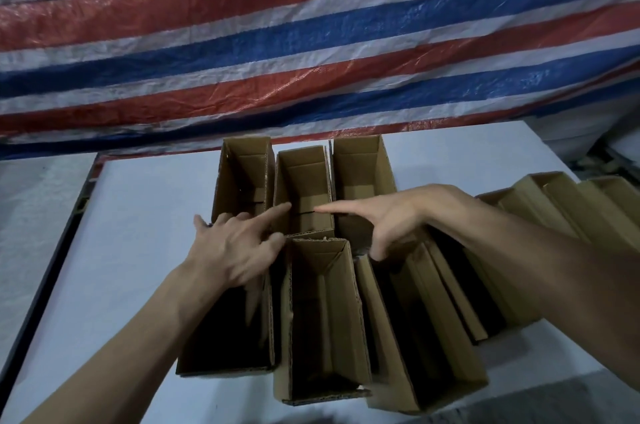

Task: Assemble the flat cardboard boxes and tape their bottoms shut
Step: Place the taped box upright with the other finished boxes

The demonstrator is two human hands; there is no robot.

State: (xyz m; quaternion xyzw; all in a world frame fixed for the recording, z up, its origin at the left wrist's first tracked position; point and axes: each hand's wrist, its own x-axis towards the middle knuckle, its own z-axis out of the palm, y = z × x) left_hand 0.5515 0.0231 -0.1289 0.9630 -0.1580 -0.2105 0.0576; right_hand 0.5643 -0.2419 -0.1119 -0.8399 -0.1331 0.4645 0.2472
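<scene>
Several erected cardboard boxes (322, 313) stand open-topped, packed together on the white table (121, 216); my left hand (235, 247) and right hand (391, 219), fingers spread and gripping nothing, are poised at their rims, where I judge a careless nudge could topple neighbours.

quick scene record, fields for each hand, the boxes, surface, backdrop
left hand: open, holds nothing, index finger stretched toward middle back box
right hand: open, index finger pointing at that same box
front middle box: assembled, upright, top open
boxes at right: packed side by side
surface: white table
backdrop: red, white, blue striped tarp
</scene>
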